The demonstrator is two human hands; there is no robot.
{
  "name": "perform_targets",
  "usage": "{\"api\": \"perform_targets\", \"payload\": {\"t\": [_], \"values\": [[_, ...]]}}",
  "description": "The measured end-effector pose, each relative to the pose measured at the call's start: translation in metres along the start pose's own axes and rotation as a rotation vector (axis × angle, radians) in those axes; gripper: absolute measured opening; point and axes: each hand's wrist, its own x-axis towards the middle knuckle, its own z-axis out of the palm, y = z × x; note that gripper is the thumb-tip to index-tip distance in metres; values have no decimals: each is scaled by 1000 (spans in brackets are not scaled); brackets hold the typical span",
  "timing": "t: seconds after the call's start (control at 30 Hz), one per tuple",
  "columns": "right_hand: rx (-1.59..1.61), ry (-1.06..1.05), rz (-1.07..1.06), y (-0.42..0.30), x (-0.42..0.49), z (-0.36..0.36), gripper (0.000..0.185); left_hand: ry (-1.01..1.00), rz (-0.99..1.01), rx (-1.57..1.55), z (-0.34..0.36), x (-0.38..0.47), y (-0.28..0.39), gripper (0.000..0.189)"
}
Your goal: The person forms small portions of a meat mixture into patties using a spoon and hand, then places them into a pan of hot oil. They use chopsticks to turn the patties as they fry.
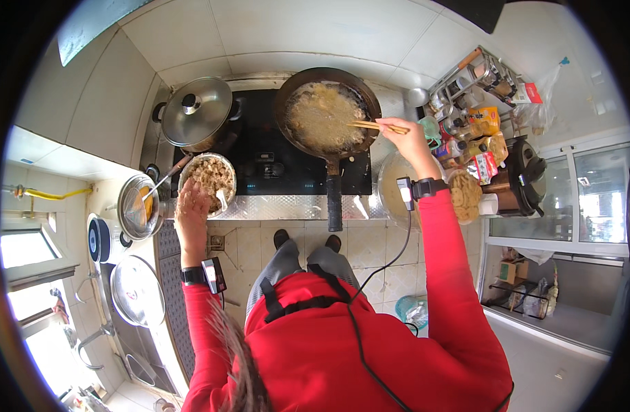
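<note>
My right hand (405,136) holds a pair of wooden chopsticks (369,124), their tips over the right side of a dark wok (372,98). Frothing, bubbling oil (322,116) fills much of the wok; pale clumps show near its right edge. At the left, my left hand (192,201) is over the near-left rim of a bowl (231,172) of minced food mixture (209,175). Bits of that mixture cling to its fingers. Whether the palm holds anything is hidden. A white spoon handle (221,198) leans in the bowl.
A lidded pot (196,110) stands behind the bowl on the black cooktop (258,134). Left are a strainer (135,206) over a basin and a metal lid (137,291). Right are a large bowl (392,190), flat pale pieces (464,195), seasoning bottles (454,147) and an electric cooker (518,175). The wok handle (334,203) overhangs the counter.
</note>
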Motion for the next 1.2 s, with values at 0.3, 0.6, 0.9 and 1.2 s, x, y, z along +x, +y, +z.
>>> {"api": "perform_targets", "payload": {"t": [0.3,0.6,0.9,1.2], "values": [[-47,-99,-116,10,45,58,22,35,-26,-34,-24,10,3,43],[-3,-97,5,15,72,77,19,90,-61,-89,-35,22,2,42],[-44,-18,-81,25,87,92,16,98,-97,-80,-42,33,-1,40],[303,177,172,31,122,60,27,116,-84,-22,-41,37,3,41]]}}
